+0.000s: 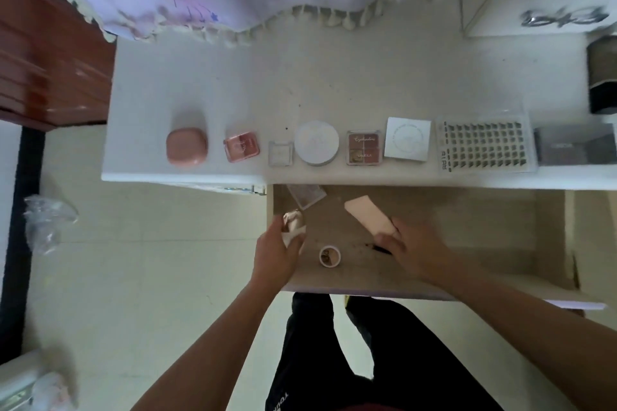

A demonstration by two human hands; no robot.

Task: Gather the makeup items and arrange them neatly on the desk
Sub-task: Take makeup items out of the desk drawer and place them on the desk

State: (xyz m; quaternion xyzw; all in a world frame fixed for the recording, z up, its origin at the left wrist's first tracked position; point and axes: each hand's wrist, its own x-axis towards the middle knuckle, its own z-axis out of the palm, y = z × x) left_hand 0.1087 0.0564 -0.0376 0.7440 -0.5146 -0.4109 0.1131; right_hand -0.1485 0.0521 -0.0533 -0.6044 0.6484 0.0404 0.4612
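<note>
Makeup items, part-gathered; entry runs from the open drawer out to the desk.

Drawer (467,237), pulled out below the desk edge:
- Left hand (278,245), at the drawer's left wall, fingers curled round a small crumpled white-and-pink item (293,222); what it is cannot be told.
- Right hand (409,243), grasping the near end of a flat pale pink case (365,215); whether the case is lifted off the drawer floor is unclear.
- Small round jar (330,256), between the two hands, untouched.
- Thin dark stick (379,247), just beside the right hand, possibly a pencil.
- Clear packet (305,196), at the far left corner, against the drawer's back.

Desk (233,83), front edge, one row running left to right, items set apart and roughly aligned:
- Rounded pink case (186,147).
- Pink compact (242,146).
- Small clear square box (281,153).
- White round compact (316,143).
- Four-pan eyeshadow palette (364,147).
- White square box (407,138).
- Lash tray (484,145).
- Grey box (574,147), at the right edge of view.

Status, judged: row well established, roughly two thirds done. Left to do: five drawer items to place, two of them in hand, most likely at the ends of the row.
</note>
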